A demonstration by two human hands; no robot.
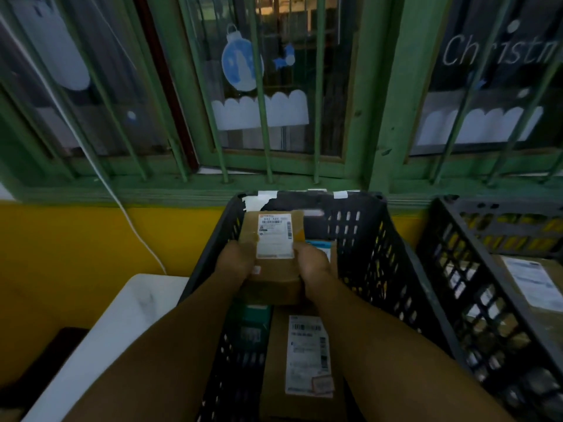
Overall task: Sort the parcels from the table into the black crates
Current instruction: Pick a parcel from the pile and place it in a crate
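Observation:
A small brown cardboard parcel (275, 239) with a white shipping label is held over the middle black crate (384, 260). My left hand (236, 260) grips its left side and my right hand (313, 264) grips its right side. Below them inside the crate lie a larger brown box with a long white label (304, 360), a dark teal parcel (254, 324) and a parcel with a blue-edged label (320, 248), partly hidden by my right hand.
A second black crate (457, 269) stands to the right, holding a brown labelled parcel (530, 284). A white table (122, 330) lies to the left. Yellow wall and green barred windows (268, 117) rise behind the crates; a white cable (134, 229) hangs down the wall.

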